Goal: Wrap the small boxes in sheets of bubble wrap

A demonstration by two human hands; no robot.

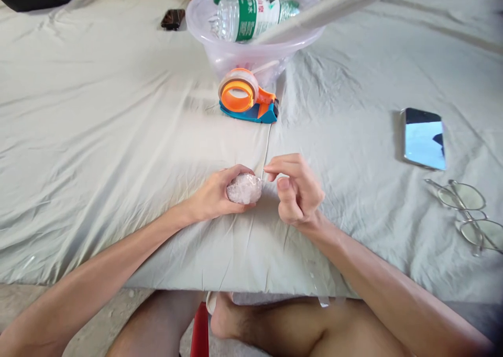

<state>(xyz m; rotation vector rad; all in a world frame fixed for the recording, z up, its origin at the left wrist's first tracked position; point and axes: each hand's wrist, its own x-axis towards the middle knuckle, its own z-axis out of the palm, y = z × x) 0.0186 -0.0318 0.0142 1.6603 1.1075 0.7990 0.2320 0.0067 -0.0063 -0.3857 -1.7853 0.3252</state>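
Note:
Near the front middle of the cloth, my left hand is closed round a small whitish bundle wrapped in clear, shiny plastic. What lies inside the wrapping cannot be made out. My right hand is just to the right of the bundle, its forefinger pointing at it with a small gap between. Thumb and forefinger stand apart, the other fingers are curled, and I see nothing held there. Beyond both hands stands a tape dispenser, orange and blue, with a roll of clear tape on it.
A translucent plastic basket at the back holds bottles and a long pale roll. A phone and eyeglasses lie at right. A small black object is back left. Clear tape strips hang at the front edge.

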